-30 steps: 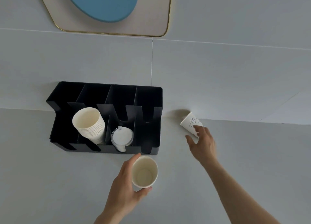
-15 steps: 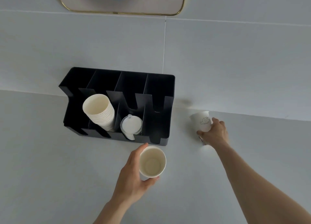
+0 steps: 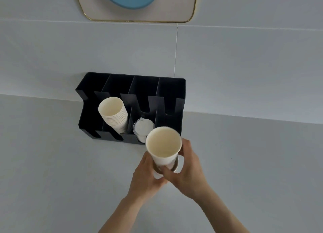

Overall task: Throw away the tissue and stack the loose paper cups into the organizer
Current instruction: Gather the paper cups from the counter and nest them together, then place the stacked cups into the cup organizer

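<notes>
Two white paper cups are held together in front of the organizer. The upper cup faces me with its mouth open and sits partly inside the lower cup, of which only a rim strip shows. My left hand grips the pair from the left and my right hand from the right, fingers wrapped around the bottoms. The black organizer stands against the wall behind them. A stack of white cups lies tilted in its second slot from the left. No tissue is in view.
Clear plastic lids fill the organizer's third slot; the far left and far right slots look empty. The grey counter meets a white tiled wall. A gold-framed panel with a blue shape hangs above.
My right hand took the loose cup from beside the wall and carried it left. Both hands have come together, and one cup now sits inside the other.
</notes>
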